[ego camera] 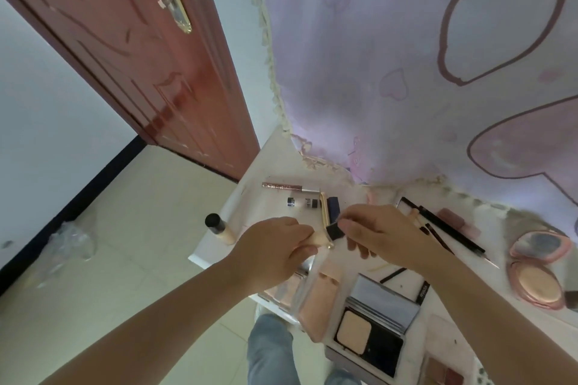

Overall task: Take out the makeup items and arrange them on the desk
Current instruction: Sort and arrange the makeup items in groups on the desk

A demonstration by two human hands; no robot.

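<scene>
My left hand [275, 250] grips a small beige tube [319, 239] over the white desk [219, 247]. My right hand [381, 234] pinches the tube's black cap [334, 232] at its end. Laid out on the desk are a glittery lip gloss [283, 186], a small white tube [301, 202], a gold pen-like item [324, 208], a navy item [334, 205], black pencils [444, 225], an open round pink compact [536, 266] and an open black powder compact [370, 331]. A foundation bottle [219, 228] stands at the desk's left edge.
A lilac heart-print cloth [406, 72] hangs behind the desk. Left of it are a red-brown door [131, 56] and tiled floor with a crumpled clear bag [70, 241]. A clear organiser with peach items [316, 300] sits at the front edge. My jeans-clad legs [269, 350] are below.
</scene>
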